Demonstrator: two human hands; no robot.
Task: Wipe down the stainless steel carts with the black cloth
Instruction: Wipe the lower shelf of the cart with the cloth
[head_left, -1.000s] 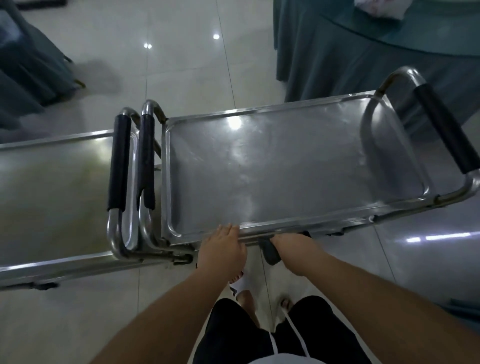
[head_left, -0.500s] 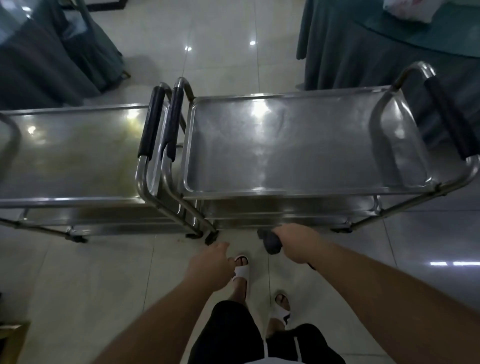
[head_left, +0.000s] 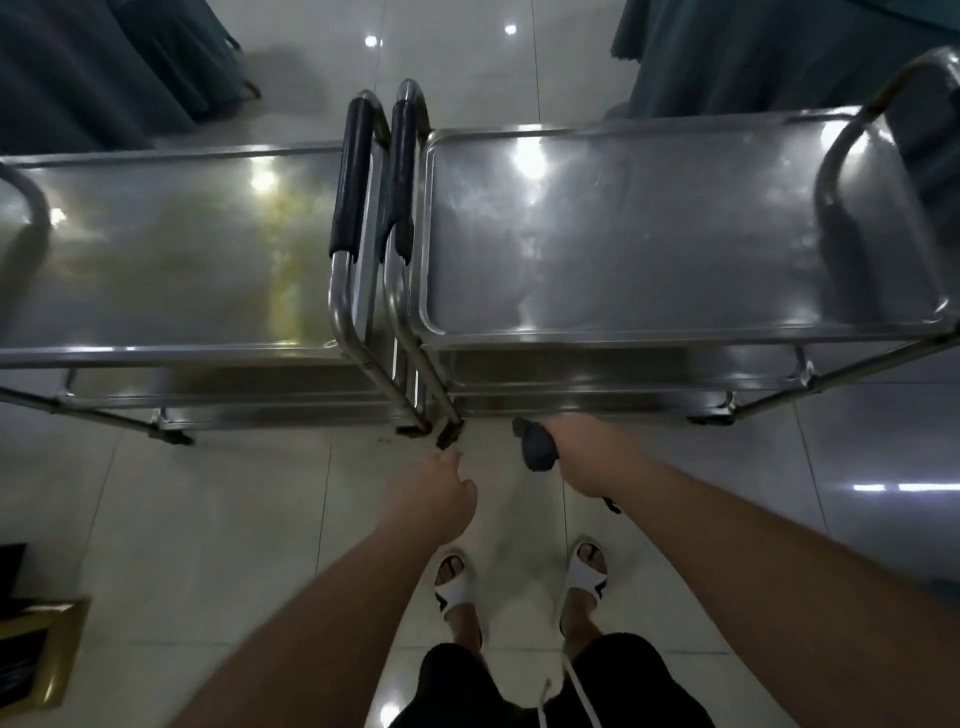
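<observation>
The right hand (head_left: 587, 457) grips the bunched black cloth (head_left: 537, 448) near the right stainless steel cart's (head_left: 623, 239) front edge; the left hand (head_left: 434, 493), loosely curled, holds nothing; wiping seems paused, next laying cloth on steel

I'm looking down at what seems a restaurant or banquet hall: two steel service carts (head_left: 649, 234) on glossy floor tiles (head_left: 208, 519), cloth-draped tables (head_left: 727, 57) behind

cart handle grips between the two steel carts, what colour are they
Black, on both padded handle grips of the shiny steel carts; seen in the head view.
</observation>
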